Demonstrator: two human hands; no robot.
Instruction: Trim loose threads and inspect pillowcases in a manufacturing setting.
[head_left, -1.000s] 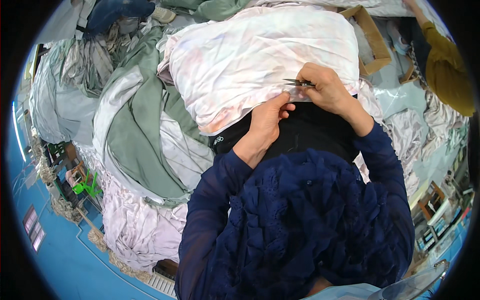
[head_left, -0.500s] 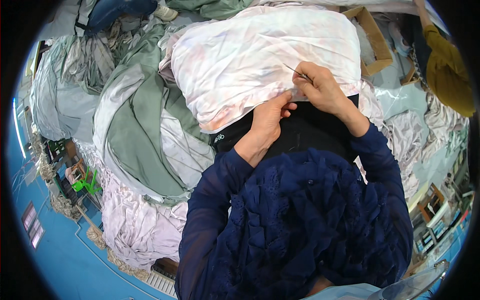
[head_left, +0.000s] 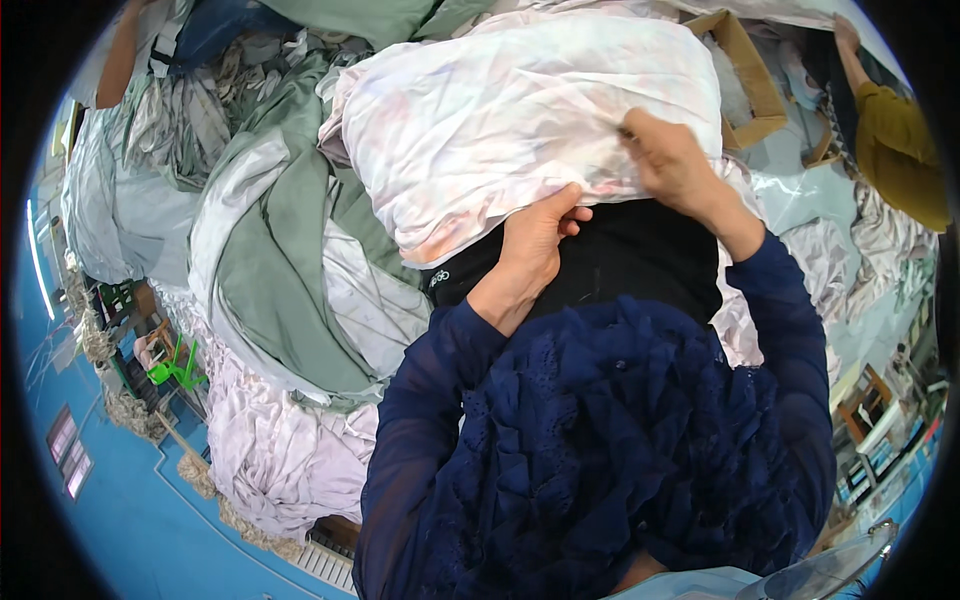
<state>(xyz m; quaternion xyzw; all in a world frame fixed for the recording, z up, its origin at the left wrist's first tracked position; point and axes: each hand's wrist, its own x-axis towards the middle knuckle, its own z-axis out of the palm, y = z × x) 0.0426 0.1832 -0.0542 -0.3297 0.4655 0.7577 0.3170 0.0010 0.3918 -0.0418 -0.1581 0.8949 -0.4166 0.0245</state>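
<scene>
A white cloth bundle (head_left: 530,105) with faint pink and lilac patterning lies across my lap, smooth and puffed up like a filled pillow. My left hand (head_left: 535,240) pinches its near edge between thumb and fingers. Over the right part of the bundle is my right hand (head_left: 675,165), apart from the left one, its fingers curled and smeared by motion. The thin pointed metal tool it held half a second ago barely shows now, mostly hidden in the fingers. Black fabric (head_left: 620,255) covers my lap below the cloth edge.
Green and white cloth (head_left: 290,250) is heaped at my left, with pale pink cloth (head_left: 290,450) nearer me. An open cardboard box (head_left: 755,85) stands at the far right. Another person's mustard sleeve (head_left: 900,150) is beyond it; another person's arm (head_left: 118,60) shows at the far left.
My right hand has moved right, away from my left hand, and the tool's tip no longer shows clearly. My left hand stays put. Another person's arm has come in at far left.
</scene>
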